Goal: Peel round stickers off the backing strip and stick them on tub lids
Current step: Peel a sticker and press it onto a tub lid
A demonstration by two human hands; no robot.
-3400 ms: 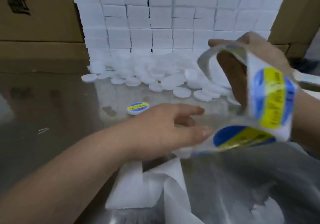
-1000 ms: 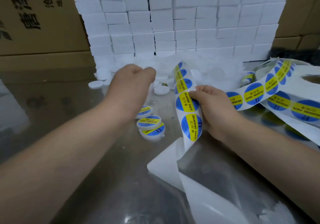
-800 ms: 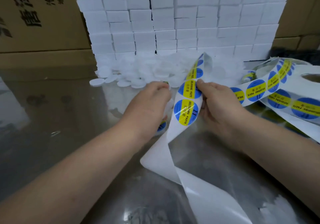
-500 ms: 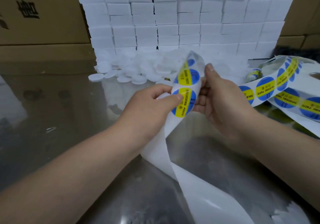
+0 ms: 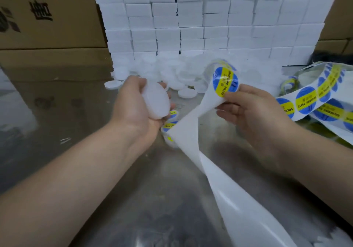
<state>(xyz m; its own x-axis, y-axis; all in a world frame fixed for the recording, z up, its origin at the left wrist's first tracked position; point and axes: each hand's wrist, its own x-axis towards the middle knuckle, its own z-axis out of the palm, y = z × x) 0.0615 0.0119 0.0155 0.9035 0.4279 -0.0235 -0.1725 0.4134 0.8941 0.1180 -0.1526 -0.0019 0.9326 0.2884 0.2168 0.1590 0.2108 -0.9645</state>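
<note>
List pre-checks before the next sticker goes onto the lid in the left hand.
1. Blank lid gripped in left hand: ok.
2. Visible face of the lid bare, no sticker: ok.
3. Right hand pinches backing strip right at the next sticker: ok.
4. Sticker edge lifted off the strip: cannot tell, the thumb covers its lower edge.
5. Lid face turned toward the sticker: not ok, lid is held off to the left of it.
6. Spare lids in supply: ok, piled at the back.
</note>
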